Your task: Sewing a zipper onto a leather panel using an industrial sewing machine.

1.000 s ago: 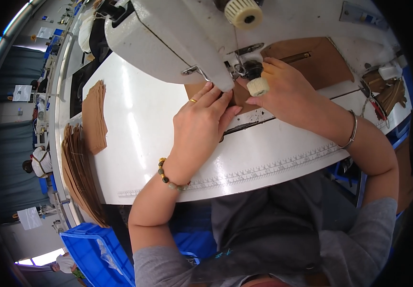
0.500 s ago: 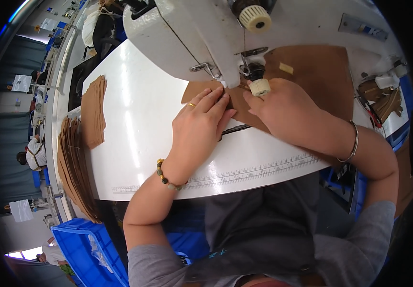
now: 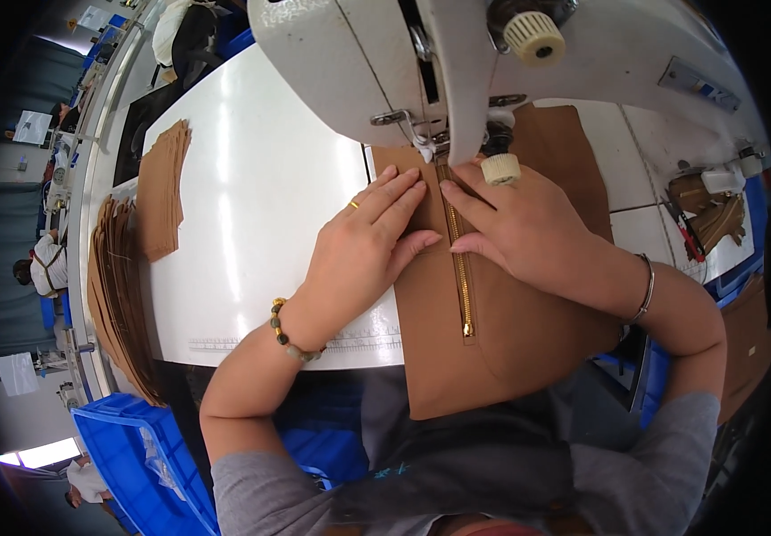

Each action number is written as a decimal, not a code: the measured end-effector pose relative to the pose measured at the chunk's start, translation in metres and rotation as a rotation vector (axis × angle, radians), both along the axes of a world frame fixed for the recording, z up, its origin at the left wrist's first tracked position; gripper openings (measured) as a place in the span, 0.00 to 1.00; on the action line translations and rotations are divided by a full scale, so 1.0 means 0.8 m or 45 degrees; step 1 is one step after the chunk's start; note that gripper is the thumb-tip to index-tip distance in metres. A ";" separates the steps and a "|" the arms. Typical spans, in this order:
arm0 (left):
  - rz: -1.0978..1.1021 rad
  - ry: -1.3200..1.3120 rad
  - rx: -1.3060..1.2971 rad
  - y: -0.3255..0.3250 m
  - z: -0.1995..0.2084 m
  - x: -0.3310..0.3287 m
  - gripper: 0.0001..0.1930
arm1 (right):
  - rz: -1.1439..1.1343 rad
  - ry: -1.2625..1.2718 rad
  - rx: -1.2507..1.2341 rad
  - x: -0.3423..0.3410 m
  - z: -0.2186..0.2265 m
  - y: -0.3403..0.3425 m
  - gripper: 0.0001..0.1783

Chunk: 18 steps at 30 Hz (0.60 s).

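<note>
Head view: my left grip (image 3: pixel 357 243), thumb apart from fingers, lies on the brown panel (image 3: pixel 537 326) at its ten o'clock; my right grip (image 3: pixel 528 223), thumb likewise apart, touches it at one. The panel overhangs the table (image 3: pixel 247 223) at six o'clock, its gold-toothed zipper (image 3: pixel 463 281) running twelve to six.

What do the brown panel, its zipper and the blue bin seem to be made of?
Panel: perhaps leather or a leather-like sheet, matte; its surface looks even, with no weave showing.
Zipper: teeth probably metal, brass or just brass-coloured, given their golden glint.
Bin: most likely smooth plastic, judging by its uniform blue and stiff rim.
</note>
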State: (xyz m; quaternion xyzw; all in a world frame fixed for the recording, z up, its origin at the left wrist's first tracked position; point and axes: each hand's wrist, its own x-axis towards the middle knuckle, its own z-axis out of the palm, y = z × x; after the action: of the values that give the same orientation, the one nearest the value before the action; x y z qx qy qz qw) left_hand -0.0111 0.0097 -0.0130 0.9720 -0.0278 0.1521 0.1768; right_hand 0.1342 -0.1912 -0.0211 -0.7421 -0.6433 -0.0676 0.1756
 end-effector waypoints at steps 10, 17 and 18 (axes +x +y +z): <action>-0.059 -0.072 0.099 -0.008 -0.008 -0.002 0.31 | 0.045 -0.045 0.107 0.007 0.001 0.002 0.32; -0.053 -0.072 0.094 -0.014 -0.009 0.000 0.36 | 0.069 0.006 0.025 0.013 0.005 0.000 0.34; -0.055 -0.051 0.115 -0.015 -0.008 0.001 0.37 | 0.072 0.035 -0.060 0.014 0.006 -0.001 0.35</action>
State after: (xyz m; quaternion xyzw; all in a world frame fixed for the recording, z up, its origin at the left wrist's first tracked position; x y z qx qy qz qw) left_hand -0.0106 -0.0019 -0.0193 0.9749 -0.0591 0.1664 0.1354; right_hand 0.1452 -0.1917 -0.0167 -0.7285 -0.6629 -0.0372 0.1686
